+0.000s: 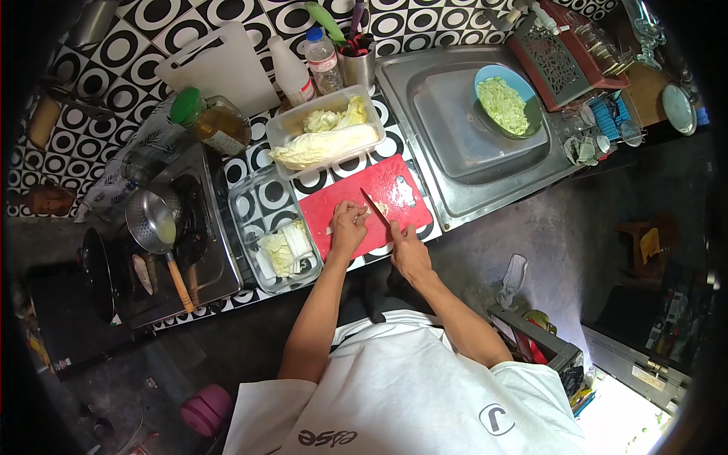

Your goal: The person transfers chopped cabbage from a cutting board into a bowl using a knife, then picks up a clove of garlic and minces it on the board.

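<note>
Over on the red board (322, 203), the right hand (410, 250) grips the knife (374, 204) beside pale chopped bits (383, 208), while the left hand (349, 224), fingers curled, holds down a pale vegetable piece (368, 212).

Slanted knife (374, 205), pale bits (382, 208), red board (326, 203) beneath

The right hand (410, 250) grips a dark, thin-bladed knife (374, 206) over a red rectangular cutting board (341, 192), the left hand (349, 226) beside the blade. In the grey metal sink (436, 114) sits a round blue bowl (484, 74) of chopped pale-green vegetable (503, 105).
</note>
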`<state>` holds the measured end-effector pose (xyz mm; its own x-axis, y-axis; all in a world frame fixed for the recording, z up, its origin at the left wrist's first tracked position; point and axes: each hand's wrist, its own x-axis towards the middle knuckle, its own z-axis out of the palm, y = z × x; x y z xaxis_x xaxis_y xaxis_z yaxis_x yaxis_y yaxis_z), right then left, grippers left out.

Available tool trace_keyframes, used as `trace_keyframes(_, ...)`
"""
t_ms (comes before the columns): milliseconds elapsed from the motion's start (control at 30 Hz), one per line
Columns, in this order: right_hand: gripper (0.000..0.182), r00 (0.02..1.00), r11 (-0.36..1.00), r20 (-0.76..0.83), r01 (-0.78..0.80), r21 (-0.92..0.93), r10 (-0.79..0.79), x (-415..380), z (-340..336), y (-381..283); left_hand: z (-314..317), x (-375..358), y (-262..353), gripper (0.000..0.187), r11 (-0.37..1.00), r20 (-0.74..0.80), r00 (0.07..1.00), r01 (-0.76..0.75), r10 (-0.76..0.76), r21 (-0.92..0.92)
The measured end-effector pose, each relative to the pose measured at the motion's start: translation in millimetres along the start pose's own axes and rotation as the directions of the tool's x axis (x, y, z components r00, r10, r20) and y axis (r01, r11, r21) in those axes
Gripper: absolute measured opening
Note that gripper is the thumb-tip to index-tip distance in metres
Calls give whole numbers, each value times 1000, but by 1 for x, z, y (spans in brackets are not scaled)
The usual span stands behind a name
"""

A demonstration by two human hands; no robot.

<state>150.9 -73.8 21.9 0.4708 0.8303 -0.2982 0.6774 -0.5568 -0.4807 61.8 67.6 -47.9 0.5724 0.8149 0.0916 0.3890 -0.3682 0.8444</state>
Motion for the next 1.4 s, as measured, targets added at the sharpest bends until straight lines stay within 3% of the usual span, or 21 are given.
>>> trace_keyframes(133, 54, 1000, 999, -3, 4, 32, -3, 2, -4, -10, -4, -3, 8, 10, 992, -14, 1000, -24, 25, 121)
trace_keyframes(433, 59, 996, 999, 80, -29, 16, 28, 10, -20, -33, -13, 2, 10, 10, 984, 15, 1000, -20, 18, 176)
trace_keyframes(500, 62, 996, 1000, 85, 22, -7, -21, 12, -25, -36, -11, 1, 9, 10, 986, 0, 1000, -17, 17, 166)
trace_keyframes(800, 70, 997, 997, 67, -18, -73, 23, 5, 10, -23, -14, 3, 16, 8, 989, -19, 1000, -19, 22, 149)
trace_keyframes(933, 60, 998, 993, -8, 58, -100, -59, 15, 14, -18, -14, 1, 13, 9, 993, -10, 1000, 1, 0, 115)
trace_keyframes(1400, 66, 997, 999, 73, 4, -41, -1, 4, -9, -30, -21, 4, 2, 11, 992, 79, 995, -63, 55, 105)
